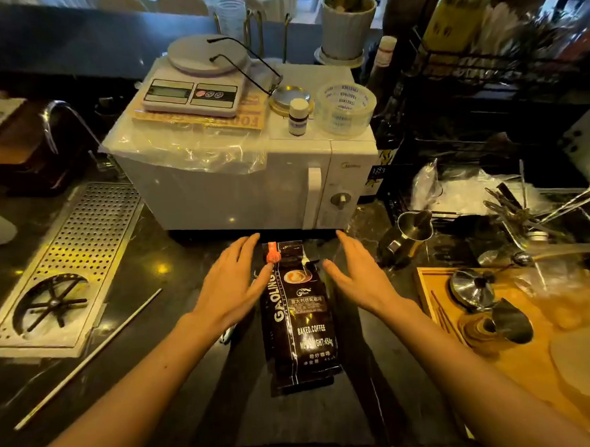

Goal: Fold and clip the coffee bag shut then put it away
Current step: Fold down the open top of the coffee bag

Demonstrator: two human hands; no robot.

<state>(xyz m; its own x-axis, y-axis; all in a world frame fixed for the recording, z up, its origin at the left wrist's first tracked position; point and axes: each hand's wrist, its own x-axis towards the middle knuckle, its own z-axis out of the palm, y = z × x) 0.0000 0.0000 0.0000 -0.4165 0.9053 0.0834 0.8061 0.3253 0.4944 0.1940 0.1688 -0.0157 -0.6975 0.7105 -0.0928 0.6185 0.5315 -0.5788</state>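
The coffee bag [298, 318] is lying flat on the dark surface [157, 345], just in front of the microwave [245, 178], with its top end pointing toward the microwave. An orange clip [272, 252] is sitting on the left corner of that top end, so the folding step seems to be only starting, or the clip is not yet closing the whole top; I cannot tell which.

The left hand [234, 285] is hovering at the left of the bag, fingers spread and straight, its thumb touching or almost touching the bag under the clip. The right hand [359, 274] is hovering at the right, also spread and holding nothing.

In my judgement, the next move is asking both hands to take the top end and fold it flat.
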